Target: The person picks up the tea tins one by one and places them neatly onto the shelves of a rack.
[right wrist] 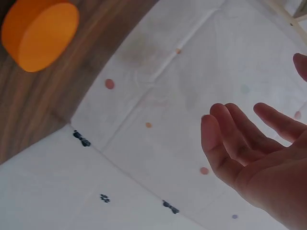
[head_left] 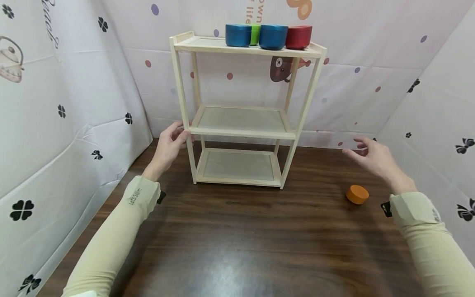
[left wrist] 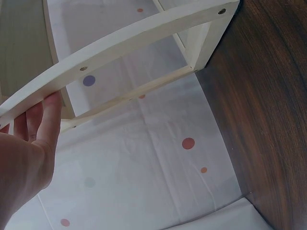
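Observation:
A pale wooden three-tier shelf (head_left: 241, 123) stands at the back of a dark wooden table (head_left: 237, 239). On its top tier sit two blue tubs (head_left: 238, 34), a green one (head_left: 255, 34) and a red one (head_left: 299, 36). My left hand (head_left: 182, 131) holds the shelf's left front post at the middle tier, thumb in front. In the left wrist view its fingers (left wrist: 48, 115) lie against the wooden rail (left wrist: 144, 38). My right hand (head_left: 356, 146) hovers to the right of the shelf, fingers spread, holding nothing (right wrist: 249, 139). An orange round tub (head_left: 357, 194) (right wrist: 38, 31) lies on the table below that hand.
White patterned sheets (head_left: 67, 107) wall in the table on the left, back and right. The shelf's middle tier and bottom tier (head_left: 237, 165) hold nothing. Bare tabletop stretches in front of the shelf.

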A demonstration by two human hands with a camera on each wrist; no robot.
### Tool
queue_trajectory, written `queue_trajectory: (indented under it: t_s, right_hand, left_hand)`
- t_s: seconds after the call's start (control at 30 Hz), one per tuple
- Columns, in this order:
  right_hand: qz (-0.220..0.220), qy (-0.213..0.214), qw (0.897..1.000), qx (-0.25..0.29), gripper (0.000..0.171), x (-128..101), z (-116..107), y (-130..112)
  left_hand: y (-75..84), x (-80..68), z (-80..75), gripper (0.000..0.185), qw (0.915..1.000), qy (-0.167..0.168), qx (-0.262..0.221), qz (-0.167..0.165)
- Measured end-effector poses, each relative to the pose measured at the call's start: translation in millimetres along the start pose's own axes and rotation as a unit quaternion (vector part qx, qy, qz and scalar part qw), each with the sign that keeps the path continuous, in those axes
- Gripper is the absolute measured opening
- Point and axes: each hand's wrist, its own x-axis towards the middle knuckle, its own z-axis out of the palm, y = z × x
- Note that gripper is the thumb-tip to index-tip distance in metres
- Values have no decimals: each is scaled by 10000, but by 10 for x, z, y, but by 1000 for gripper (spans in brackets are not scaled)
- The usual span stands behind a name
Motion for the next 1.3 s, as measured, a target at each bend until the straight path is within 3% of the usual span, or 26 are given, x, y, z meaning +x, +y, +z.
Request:
queue_trajectory:
  t_s: [0.4,0.77,1.03,1.3]
  right_hand:
    - [316,-824,9953,-404,83,-137,192,287]
    - [640,-1855,9769,-846,101,-202,358,394]
    - [617,-2038,9733,-860,97,-236,420,445]
    - [475,-1923,9757,-934,91,-258,460,481]
  left_hand:
    - [-3,-2,1,41,10000,-5,36,11]
    - [1,5,-1,41,10000,2,-28,26]
    - [2,3,-1,40,10000,16,38,7]
    - [5,0,1,41,9999,22,113,-8]
